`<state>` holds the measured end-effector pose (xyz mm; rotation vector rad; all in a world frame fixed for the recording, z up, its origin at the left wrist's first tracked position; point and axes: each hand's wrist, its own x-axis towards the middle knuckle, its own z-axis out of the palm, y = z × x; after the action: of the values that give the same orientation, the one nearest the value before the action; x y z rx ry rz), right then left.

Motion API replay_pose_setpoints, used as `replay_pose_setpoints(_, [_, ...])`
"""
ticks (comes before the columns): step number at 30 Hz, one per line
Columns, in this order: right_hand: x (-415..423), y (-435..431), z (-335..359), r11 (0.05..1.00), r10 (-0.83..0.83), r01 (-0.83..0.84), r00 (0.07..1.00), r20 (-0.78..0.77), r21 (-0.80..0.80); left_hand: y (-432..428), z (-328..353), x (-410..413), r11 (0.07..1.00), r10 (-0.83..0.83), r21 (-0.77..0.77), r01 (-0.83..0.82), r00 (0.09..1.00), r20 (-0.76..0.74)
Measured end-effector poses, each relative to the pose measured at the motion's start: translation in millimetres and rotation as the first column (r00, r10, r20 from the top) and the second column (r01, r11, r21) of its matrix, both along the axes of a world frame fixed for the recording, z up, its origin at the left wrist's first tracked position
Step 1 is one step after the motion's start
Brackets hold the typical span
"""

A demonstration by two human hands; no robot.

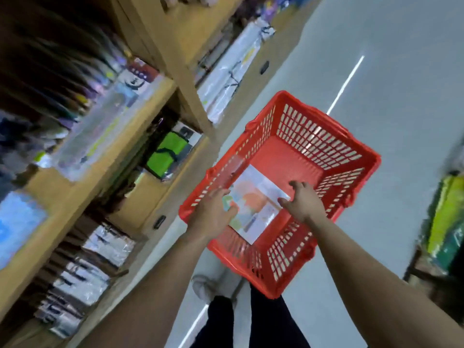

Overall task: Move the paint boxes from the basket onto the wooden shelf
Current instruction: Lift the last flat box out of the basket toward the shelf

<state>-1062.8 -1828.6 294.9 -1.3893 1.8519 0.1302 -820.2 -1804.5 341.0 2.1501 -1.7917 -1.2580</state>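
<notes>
A red plastic basket (pixel 324 144) stands on the floor in front of me. Inside it lies a flat white paint box (pixel 253 204) with a pastel picture on its lid. My left hand (pixel 213 212) reaches into the basket at the box's left edge, fingers spread and touching or just above it. My right hand (pixel 302 199) is at the box's right edge, fingers curled and apart. Whether either hand grips the box is unclear. The wooden shelf (pixel 82 177) runs along the left, blurred by motion.
The shelf boards hold packaged goods: a green bag (pixel 167 156), wrapped packs (pixel 100 249) low down, blue items at far left. Grey floor with a white line (pixel 346 84) stretches ahead. A display with yellow and green goods (pixel 444 222) is on the right. My legs and shoe (pixel 203 287) show below.
</notes>
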Motion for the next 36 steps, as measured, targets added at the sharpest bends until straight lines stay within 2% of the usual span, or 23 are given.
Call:
replay_pose_setpoints(3, [12, -22, -60, 0.995, -0.031, 0.03, 0.999, 0.01, 0.099, -4, -24, 4, 0.998, -0.019, -0.064, 0.019, 1.0, 0.008])
replay_pose_setpoints(6, [32, -32, -108, 0.984, -0.031, 0.025, 0.999, 0.034, 0.175, 1, -27, 15, 0.972, -0.064, -0.222, 0.073, 0.997, 0.048])
replay_pose_setpoints(10, [48, -25, -132, 0.992, 0.02, -0.013, 0.998, -0.055, 0.123, 6, -11, 28, 0.936, -0.004, -0.35, 0.035, 0.996, 0.09])
replay_pose_setpoints(13, [45, -31, -137, 0.995, -0.019, 0.027, 0.996, -0.087, 0.1, 7, -8, 44, 0.935, 0.08, -0.353, -0.032, 0.989, 0.124])
replay_pose_setpoints(17, [44, -41, -128, 0.998, -0.017, 0.019, 0.999, -0.042, 0.063, 6, -17, 59, 0.96, 0.18, -0.236, -0.148, 0.976, 0.12])
replay_pose_setpoints(19, [48, -39, -113, 0.999, 0.031, -0.03, 0.999, -0.043, 0.019, 7, -20, 61, 0.961, 0.193, -0.221, -0.166, 0.975, 0.107])
replay_pose_setpoints(22, [50, -32, -77, 0.994, 0.06, -0.072, 0.989, -0.138, -0.083, 7, -14, 61, 0.964, 0.183, -0.208, -0.163, 0.98, 0.082])
replay_pose_setpoints(25, [44, -28, -21, 0.986, 0.025, -0.054, 0.983, -0.182, -0.157, 6, 0, 59, 0.981, 0.161, -0.122, -0.15, 0.983, 0.088])
replay_pose_setpoints(28, [32, -33, 46, 0.969, -0.024, -0.02, 0.984, -0.175, -0.245, 9, 26, 53, 0.987, 0.113, -0.124, -0.104, 0.991, 0.069])
replay_pose_setpoints(30, [29, -37, 93, 0.945, -0.011, -0.05, 0.983, -0.186, -0.322, 13, 51, 47, 0.988, 0.116, -0.101, -0.116, 0.993, -0.001])
replay_pose_setpoints(34, [41, -42, 174, 0.89, 0.114, -0.157, 0.986, -0.123, -0.429, 28, 108, 42, 0.976, 0.201, -0.039, -0.217, 0.95, -0.24])
replay_pose_setpoints(36, [58, -44, 206, 0.858, 0.185, -0.203, 0.979, -0.084, -0.473, 35, 139, 47, 0.96, 0.25, -0.058, -0.276, 0.928, -0.278])
